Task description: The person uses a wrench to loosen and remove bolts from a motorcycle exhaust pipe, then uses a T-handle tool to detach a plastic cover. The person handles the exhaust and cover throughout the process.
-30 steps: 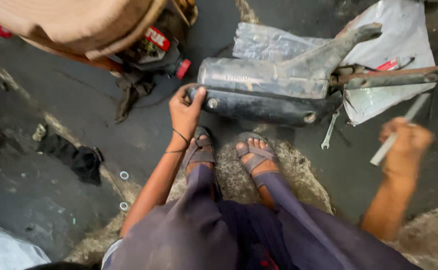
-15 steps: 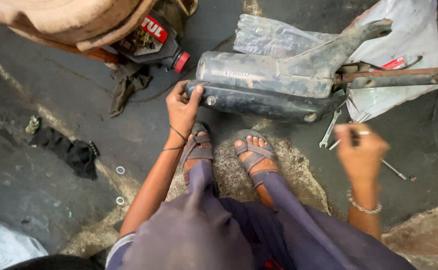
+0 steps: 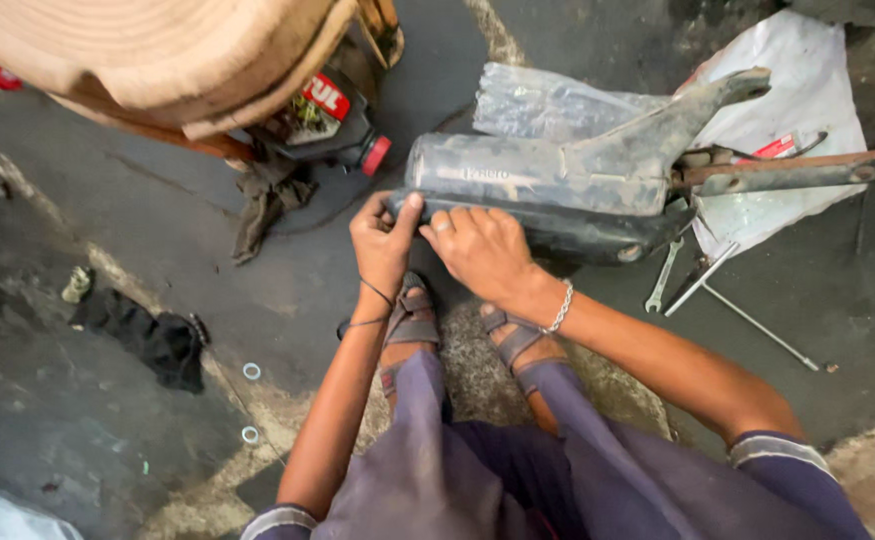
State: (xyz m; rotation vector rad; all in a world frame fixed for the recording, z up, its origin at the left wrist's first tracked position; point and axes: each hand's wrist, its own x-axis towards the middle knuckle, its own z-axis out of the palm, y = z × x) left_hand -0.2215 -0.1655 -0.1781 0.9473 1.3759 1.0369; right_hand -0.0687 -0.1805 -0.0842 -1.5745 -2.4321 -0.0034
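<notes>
A squatting person's left hand (image 3: 382,240) and right hand (image 3: 482,250) press side by side against the near end of a long, dust-coated black metal exhaust muffler (image 3: 547,190) lying on the oil-stained concrete floor (image 3: 157,260), fingers curled on its rim. A crumpled clear plastic sheet (image 3: 547,100) lies behind it, steel spanners (image 3: 665,275) to the right, and a black rag (image 3: 152,340) and two small metal washers (image 3: 251,371) to the left.
</notes>
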